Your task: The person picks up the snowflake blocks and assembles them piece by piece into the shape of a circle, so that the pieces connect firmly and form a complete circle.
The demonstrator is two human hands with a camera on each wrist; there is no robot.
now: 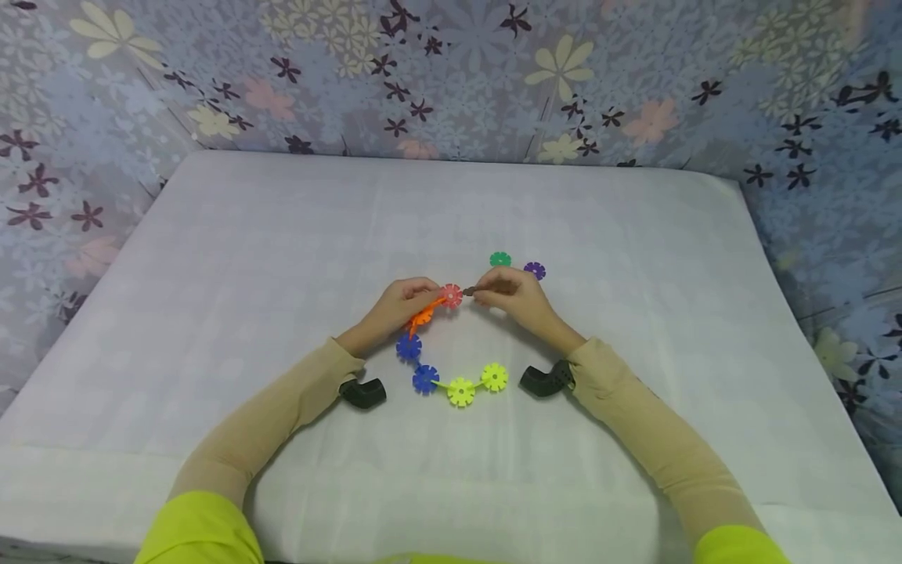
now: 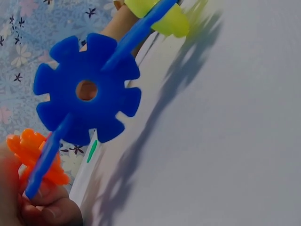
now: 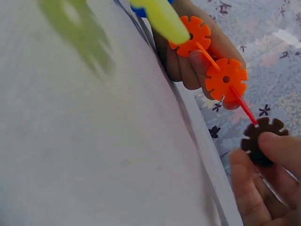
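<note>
My left hand (image 1: 403,301) grips a chain of notched plastic discs near its orange discs (image 3: 226,80) and red disc (image 1: 452,295). Between thumb and fingers, my right hand (image 1: 517,298) pinches a dark brown disc (image 3: 263,136). The brown disc's rim meets the red disc's edge in the right wrist view; whether they are slotted together I cannot tell. From the left hand the chain curves down through blue discs (image 1: 426,379) to yellow-green discs (image 1: 461,392). One blue disc (image 2: 87,89) is large in the left wrist view, with orange at the fingertips below it.
A loose green disc (image 1: 500,259) and a purple disc (image 1: 535,271) lie just beyond the right hand. Black curved devices (image 1: 362,393) sit at both wrists. The white-covered table (image 1: 282,227) ends at a flower-patterned backdrop (image 1: 451,78).
</note>
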